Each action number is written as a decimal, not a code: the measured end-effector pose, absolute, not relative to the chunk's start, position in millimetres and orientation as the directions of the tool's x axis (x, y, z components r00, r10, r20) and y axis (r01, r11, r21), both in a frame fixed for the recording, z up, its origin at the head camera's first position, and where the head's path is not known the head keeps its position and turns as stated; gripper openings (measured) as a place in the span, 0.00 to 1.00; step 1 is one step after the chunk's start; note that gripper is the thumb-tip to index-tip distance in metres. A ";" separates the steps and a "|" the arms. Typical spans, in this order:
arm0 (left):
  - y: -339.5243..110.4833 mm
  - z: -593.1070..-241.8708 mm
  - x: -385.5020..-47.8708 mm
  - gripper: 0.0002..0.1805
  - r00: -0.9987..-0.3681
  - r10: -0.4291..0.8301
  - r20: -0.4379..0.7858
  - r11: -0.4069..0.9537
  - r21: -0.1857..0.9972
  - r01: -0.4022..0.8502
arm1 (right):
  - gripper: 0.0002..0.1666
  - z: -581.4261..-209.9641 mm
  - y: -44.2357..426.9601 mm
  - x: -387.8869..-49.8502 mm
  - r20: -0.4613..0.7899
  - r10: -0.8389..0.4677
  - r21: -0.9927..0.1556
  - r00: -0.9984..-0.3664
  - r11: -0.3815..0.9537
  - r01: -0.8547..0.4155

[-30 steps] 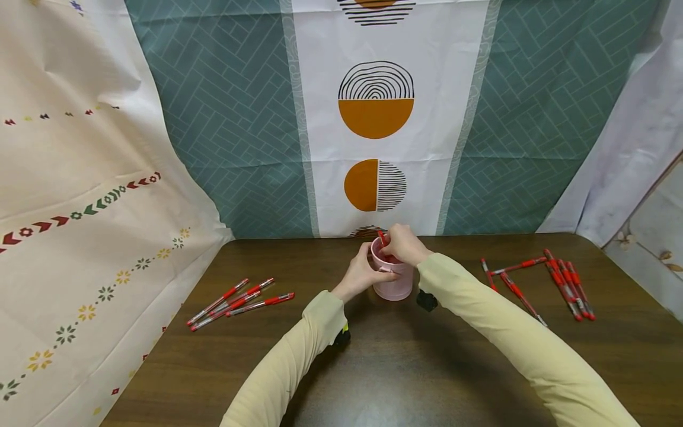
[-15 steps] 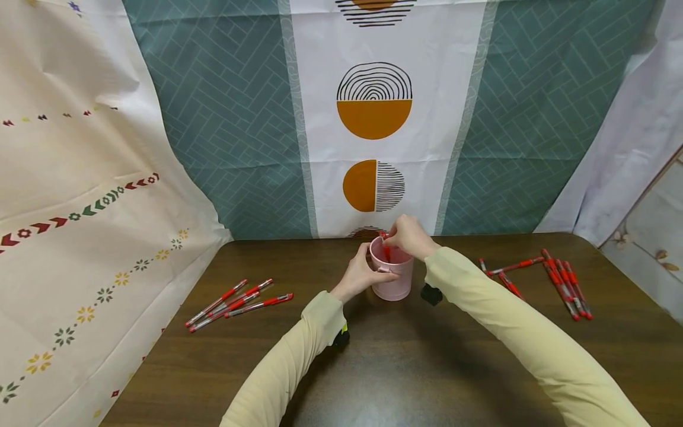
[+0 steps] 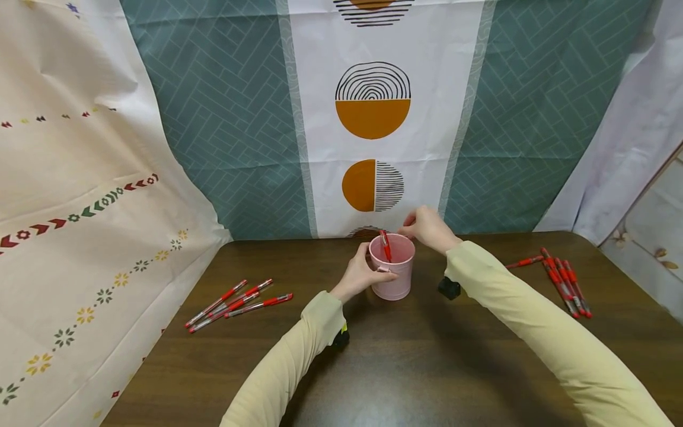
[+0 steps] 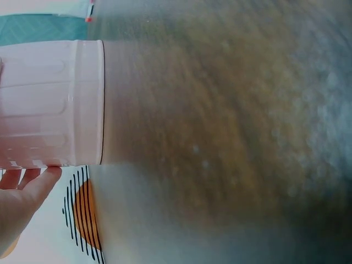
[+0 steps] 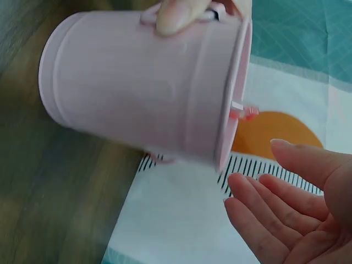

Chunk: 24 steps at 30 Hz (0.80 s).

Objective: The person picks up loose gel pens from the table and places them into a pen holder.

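A pink bucket-shaped cup (image 3: 393, 283) stands upright near the table's back edge. My left hand (image 3: 358, 274) grips its left side, the thumb across the front near the rim; in the right wrist view that thumb (image 5: 175, 16) lies by a small handle loop. One red pen (image 3: 386, 246) leans inside the cup, its end sticking out above the rim. Just right of and above the rim is my right hand (image 3: 431, 229). In the right wrist view its fingers are relaxed and spread from the thumb, with nothing between them, apart from the cup.
Several red pens (image 3: 229, 305) lie in a loose group on the left of the brown table (image 3: 341, 367). More red pens (image 3: 567, 281) lie at the right, some partly hidden behind the right sleeve (image 3: 533, 320). A patterned curtain (image 3: 373, 118) hangs behind the table.
My right hand has let go of the red pen and moved up and right, out of the cup. The pen now leans inside by itself. My left hand has stayed on the cup.
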<state>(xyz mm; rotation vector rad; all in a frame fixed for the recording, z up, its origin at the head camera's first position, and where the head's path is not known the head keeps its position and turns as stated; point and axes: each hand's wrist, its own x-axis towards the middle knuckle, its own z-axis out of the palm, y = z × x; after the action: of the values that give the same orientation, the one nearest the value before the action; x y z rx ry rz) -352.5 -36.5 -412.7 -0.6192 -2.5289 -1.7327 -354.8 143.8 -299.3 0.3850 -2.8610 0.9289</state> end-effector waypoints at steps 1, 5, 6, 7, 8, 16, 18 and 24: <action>-36.5 -412.7 -352.7 0.44 -0.922 0.310 0.232 0.308 0.893 0.328 | 0.10 -298.6 147.1 -354.7 0.186 -0.196 -0.559 -0.963 0.785 -0.267; -37.1 -413.0 -353.0 0.43 -0.921 0.305 0.241 0.293 0.897 0.332 | 0.11 -295.8 162.7 -354.9 0.200 -0.176 -0.533 -0.964 0.806 -0.258; -37.4 -413.3 -353.2 0.43 -0.921 0.304 0.243 0.288 0.898 0.332 | 0.12 -295.0 167.1 -354.6 0.195 -0.171 -0.534 -0.966 0.808 -0.251; -37.8 -413.4 -353.2 0.43 -0.921 0.303 0.246 0.285 0.898 0.334 | 0.13 -294.3 171.7 -354.5 0.189 -0.161 -0.536 -0.969 0.809 -0.239; -38.2 -413.4 -353.2 0.43 -0.921 0.300 0.249 0.285 0.898 0.336 | 0.13 -293.6 176.5 -354.4 0.182 -0.157 -0.539 -0.971 0.810 -0.232; -39.0 -412.9 -352.6 0.42 -0.916 0.294 0.272 0.292 0.887 0.357 | 0.21 -290.7 215.0 -351.2 0.139 -0.124 -0.542 -0.982 0.821 -0.180; -38.6 -412.5 -352.2 0.42 -0.917 0.293 0.271 0.297 0.886 0.357 | 0.23 -290.7 222.7 -349.6 0.123 -0.128 -0.532 -0.984 0.829 -0.174; -38.4 -403.8 -343.1 0.42 -0.911 0.306 0.276 0.277 0.890 0.363 | 0.26 -294.8 243.0 -343.7 0.076 -0.129 -0.481 -0.989 0.864 -0.149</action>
<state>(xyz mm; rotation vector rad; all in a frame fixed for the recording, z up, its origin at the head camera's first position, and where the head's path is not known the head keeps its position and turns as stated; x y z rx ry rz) -343.1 -38.4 -403.8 -0.6474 -2.4702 -1.7426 -343.7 243.0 -294.8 0.2235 -2.9929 0.7767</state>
